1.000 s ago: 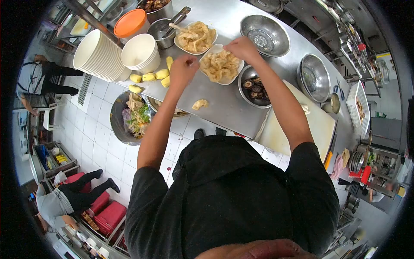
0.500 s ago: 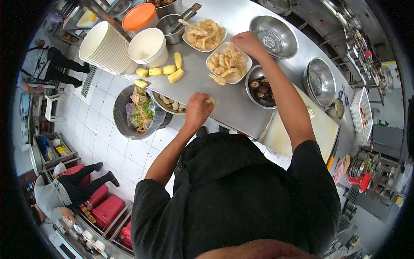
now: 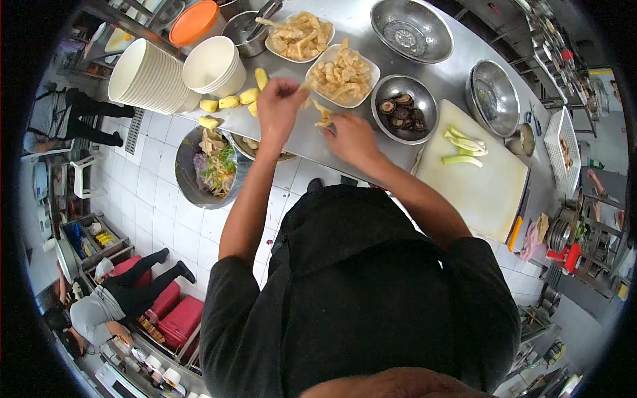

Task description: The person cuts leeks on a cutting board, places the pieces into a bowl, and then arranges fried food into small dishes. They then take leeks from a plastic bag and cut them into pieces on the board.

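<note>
My left hand is above the steel counter, its fingers closed on a puffy tan piece. Just to its right, my right hand pinches another puffy tan piece. The two hands are close together, in front of a white square bowl heaped with similar puffy pieces. Behind it a second white bowl holds longer tan strips. Peeled yellow pieces lie along the counter left of my left hand, which partly hides them.
Dark mushrooms fill a steel bowl at right, beside a cutting board with scallion stalks. Stacked white tubs stand at left. Below the counter edge is a large bowl of mixed shreds. People work at far left.
My right hand has drawn back from the bowl towards me with a tan piece. My left hand has risen from the counter edge to meet it. The view has shifted, showing the scallions.
</note>
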`<state>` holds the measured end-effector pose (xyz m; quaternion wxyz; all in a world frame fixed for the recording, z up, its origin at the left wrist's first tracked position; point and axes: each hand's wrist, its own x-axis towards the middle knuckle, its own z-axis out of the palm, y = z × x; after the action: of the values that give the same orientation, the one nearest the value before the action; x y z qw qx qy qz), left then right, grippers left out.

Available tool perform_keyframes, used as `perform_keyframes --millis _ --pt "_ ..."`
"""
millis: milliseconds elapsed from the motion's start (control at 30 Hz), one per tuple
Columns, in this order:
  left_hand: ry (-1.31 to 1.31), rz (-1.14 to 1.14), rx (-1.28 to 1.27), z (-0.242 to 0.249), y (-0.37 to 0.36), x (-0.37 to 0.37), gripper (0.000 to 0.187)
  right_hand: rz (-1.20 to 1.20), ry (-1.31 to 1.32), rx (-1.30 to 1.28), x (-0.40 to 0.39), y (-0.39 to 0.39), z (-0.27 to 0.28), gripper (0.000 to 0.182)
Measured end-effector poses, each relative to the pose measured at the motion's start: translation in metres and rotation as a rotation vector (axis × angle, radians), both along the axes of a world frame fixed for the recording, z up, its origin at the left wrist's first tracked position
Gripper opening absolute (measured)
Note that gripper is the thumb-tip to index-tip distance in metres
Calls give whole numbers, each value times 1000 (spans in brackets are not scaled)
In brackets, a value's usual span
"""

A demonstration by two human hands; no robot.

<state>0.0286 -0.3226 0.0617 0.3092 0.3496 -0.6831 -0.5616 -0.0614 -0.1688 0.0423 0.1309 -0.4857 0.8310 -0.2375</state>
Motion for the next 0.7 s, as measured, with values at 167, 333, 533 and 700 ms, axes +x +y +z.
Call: perform_keyframes --millis 167,333,533,700 --pt "-126 -83 -149 -24 -40 -79 22 -88 101 -53 19 -20 -35 33" --pt "-255 -119 -304 -35 -43 -92 26 -130 58 -58 17 -24 -40 28" --pt "-193 -54 -205 -44 -39 -88 25 -206 -59 -220 26 26 -2 27" --pt "-112 9 -177 -56 -32 -69 24 -412 -91 -289 -17 47 49 29"
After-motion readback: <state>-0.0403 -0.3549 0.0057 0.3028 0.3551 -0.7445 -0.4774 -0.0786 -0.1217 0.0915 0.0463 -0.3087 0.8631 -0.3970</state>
